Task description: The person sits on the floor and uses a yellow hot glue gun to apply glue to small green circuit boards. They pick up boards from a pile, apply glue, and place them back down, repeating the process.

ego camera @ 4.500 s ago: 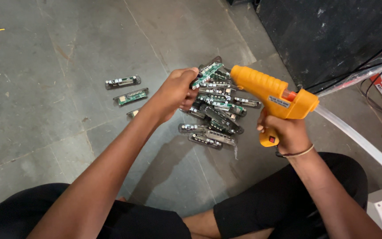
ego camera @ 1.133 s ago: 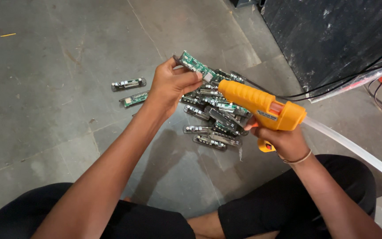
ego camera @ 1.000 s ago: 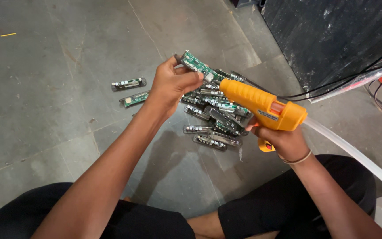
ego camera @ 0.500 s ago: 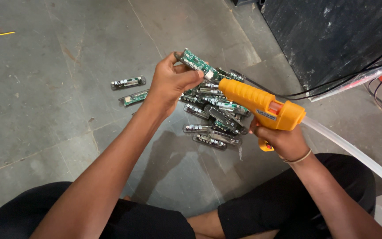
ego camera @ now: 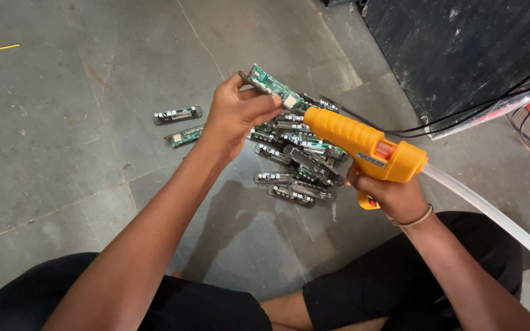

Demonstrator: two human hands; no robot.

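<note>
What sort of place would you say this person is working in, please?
Probably an informal electronics assembly spot on a bare stone floor: a pile of circuit boards lies there, the right hand grips a glue gun, and the left hand holds one board.

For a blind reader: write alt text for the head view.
A left hand holds a green circuit board at the nozzle of a yellow glue gun gripped by the right hand. More boards lie piled on the grey floor below.
</note>
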